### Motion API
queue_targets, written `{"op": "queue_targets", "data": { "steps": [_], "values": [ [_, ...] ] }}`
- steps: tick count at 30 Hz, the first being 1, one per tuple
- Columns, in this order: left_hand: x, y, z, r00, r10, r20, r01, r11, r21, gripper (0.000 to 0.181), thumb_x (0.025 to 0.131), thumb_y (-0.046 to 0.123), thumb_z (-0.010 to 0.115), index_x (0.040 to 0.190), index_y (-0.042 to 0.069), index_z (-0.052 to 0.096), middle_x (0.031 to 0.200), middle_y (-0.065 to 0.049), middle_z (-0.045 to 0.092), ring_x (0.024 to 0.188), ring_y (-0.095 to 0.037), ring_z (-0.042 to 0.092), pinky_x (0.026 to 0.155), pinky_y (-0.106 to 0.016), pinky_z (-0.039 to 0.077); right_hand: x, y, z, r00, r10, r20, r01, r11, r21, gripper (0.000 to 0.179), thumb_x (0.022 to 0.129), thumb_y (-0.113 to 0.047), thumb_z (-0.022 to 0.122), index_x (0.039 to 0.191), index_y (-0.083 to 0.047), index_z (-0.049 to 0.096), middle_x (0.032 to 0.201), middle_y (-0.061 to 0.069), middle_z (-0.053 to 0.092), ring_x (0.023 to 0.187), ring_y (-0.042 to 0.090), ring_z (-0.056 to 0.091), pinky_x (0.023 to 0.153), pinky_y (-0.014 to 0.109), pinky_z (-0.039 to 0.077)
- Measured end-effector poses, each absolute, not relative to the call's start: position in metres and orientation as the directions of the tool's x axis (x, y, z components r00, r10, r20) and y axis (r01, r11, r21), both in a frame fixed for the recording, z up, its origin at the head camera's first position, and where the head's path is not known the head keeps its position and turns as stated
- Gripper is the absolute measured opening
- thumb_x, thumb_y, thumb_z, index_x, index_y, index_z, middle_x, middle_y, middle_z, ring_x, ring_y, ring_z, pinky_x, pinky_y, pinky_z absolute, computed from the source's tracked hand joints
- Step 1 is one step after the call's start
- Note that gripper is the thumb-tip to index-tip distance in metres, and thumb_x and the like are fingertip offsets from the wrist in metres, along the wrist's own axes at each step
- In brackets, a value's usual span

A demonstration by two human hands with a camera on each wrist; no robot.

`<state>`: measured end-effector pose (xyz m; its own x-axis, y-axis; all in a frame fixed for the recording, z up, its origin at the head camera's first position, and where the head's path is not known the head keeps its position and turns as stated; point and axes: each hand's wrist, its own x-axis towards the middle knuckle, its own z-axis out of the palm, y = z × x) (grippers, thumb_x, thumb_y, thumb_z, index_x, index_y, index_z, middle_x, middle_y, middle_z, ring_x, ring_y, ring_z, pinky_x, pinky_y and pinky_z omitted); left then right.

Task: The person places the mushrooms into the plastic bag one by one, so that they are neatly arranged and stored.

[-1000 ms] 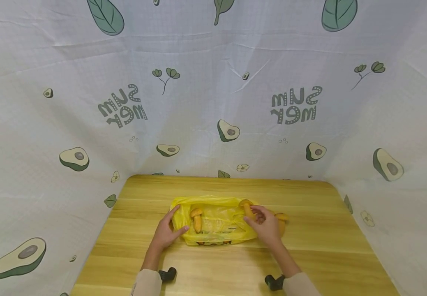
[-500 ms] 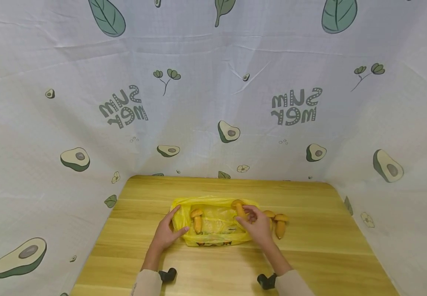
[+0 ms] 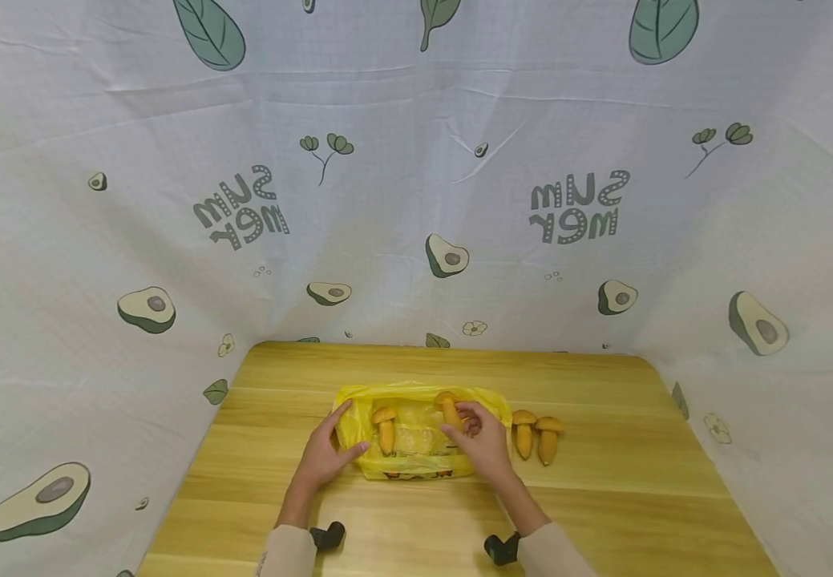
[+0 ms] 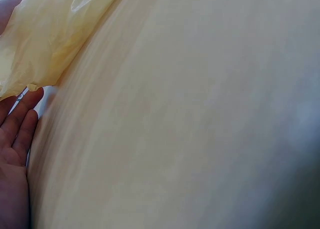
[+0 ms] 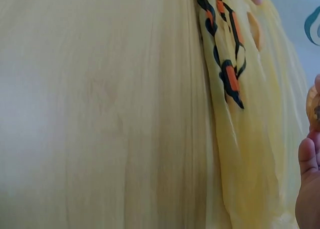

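Observation:
A yellow plastic bag [image 3: 416, 463] lies on the table, its mouth spread toward me. At its left end my left hand [image 3: 321, 458] rests with thumb and fingers apart; in the left wrist view its fingers [image 4: 27, 121] look fairly straight beside the bag. One orange-brown toy-like mushroom [image 3: 386, 433] lies inside the bag at the left. My right hand [image 3: 487, 445] pinches another mushroom [image 3: 448, 410] by its stem over the bag's right half, cap pointing away. Two more mushrooms, a left one [image 3: 523, 434] and a right one [image 3: 548, 440], lie just right of the bag.
The wooden table [image 3: 618, 489] extends around the bag. White cloth walls [image 3: 387, 200] with avocado prints stand behind it and on both sides. Black wrist mounts [image 3: 503, 550] show near both sleeves.
My right hand has moved left with the mushroom, from the bag's right edge to over its right half, uncovering the two mushrooms on the table. My left hand has stayed in place.

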<state>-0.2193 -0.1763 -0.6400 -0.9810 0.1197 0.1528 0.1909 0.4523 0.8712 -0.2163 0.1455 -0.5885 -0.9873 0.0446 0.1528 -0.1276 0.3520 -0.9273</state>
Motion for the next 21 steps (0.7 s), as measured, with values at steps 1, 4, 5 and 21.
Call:
{"op": "queue_targets", "data": {
  "steps": [1,4,5,21],
  "values": [
    [-0.219,-0.176,-0.64,-0.98,0.12,0.155,0.193,0.45,0.872,0.087,0.086,0.04,0.082,0.16,0.02,0.04,0.162,-0.016,0.041,0.15,-0.044,0.036,0.119,-0.065,0.033,-0.216,0.143,-0.589,-0.988,0.042,0.151,-0.127,0.35,-0.928,0.042,0.083,-0.021,0.088,0.12,-0.01,0.071,0.106,0.009,0.069,0.082,0.013,0.06,0.069,0.021,0.05],
    [-0.219,-0.177,-0.64,-0.98,0.125,0.155,0.196,0.453,0.87,0.086,0.086,0.04,0.082,0.16,0.021,0.04,0.162,-0.016,0.041,0.151,-0.045,0.035,0.119,-0.066,0.032,-0.216,0.135,-0.591,-0.989,0.039,0.145,-0.123,0.344,-0.931,0.041,0.083,-0.019,0.088,0.119,-0.008,0.071,0.106,0.009,0.069,0.082,0.012,0.059,0.069,0.02,0.05],
    [-0.219,-0.177,-0.64,-0.98,0.127,0.154,0.196,0.457,0.868,0.087,0.086,0.04,0.081,0.16,0.022,0.04,0.163,-0.016,0.041,0.151,-0.045,0.035,0.119,-0.066,0.031,-0.216,0.133,-0.592,-0.989,0.035,0.145,-0.124,0.343,-0.931,0.041,0.083,-0.019,0.088,0.119,-0.008,0.071,0.105,0.008,0.069,0.081,0.011,0.059,0.068,0.02,0.05],
    [-0.22,-0.178,-0.64,-0.979,0.128,0.156,0.198,0.463,0.864,0.09,0.084,0.042,0.083,0.16,0.024,0.038,0.163,-0.017,0.04,0.15,-0.046,0.035,0.117,-0.067,0.033,-0.216,0.101,-0.605,-0.991,-0.004,0.134,-0.126,0.371,-0.92,0.037,0.086,-0.02,0.085,0.118,-0.009,0.07,0.106,0.008,0.069,0.088,0.018,0.064,0.074,0.023,0.055]
  ]
}}
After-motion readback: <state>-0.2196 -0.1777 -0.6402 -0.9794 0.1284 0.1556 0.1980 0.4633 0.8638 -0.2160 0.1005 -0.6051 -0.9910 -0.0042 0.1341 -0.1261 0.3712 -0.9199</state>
